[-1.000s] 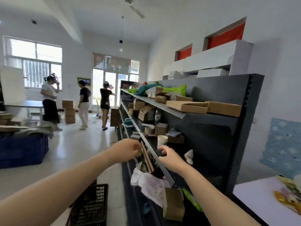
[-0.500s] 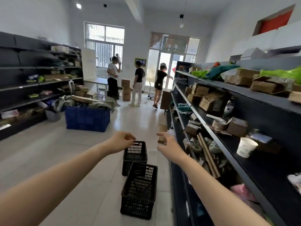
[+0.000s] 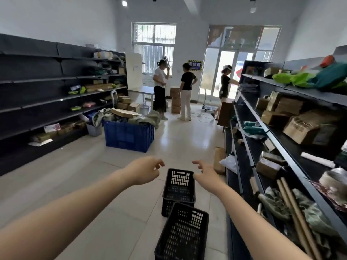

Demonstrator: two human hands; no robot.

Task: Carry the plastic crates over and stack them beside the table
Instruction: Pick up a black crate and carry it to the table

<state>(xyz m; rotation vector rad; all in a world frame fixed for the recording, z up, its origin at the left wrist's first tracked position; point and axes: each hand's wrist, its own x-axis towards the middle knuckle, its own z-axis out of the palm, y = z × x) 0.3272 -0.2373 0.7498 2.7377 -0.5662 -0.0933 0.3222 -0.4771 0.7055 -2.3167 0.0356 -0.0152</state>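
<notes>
Black crates (image 3: 179, 186) beneath apparently empty hands (image 3: 144, 171).

On the tiled floor (image 3: 78, 184), the far black crate (image 3: 178, 186) sits below your left hand (image 3: 144, 171) and right hand (image 3: 205, 172), the near black crate (image 3: 184, 235) closer to you, and a blue crate (image 3: 129, 136) well beyond.

The perforated crates (image 3: 183, 233) are black, the big bin (image 3: 129, 136) blue

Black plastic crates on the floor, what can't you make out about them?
Head view, near black perforated plastic crate: bottom cut off by the lower edge.
Head view, far black plastic crate: lower front hidden behind the near crate.
Whether they touch: overlap hides it.
</notes>
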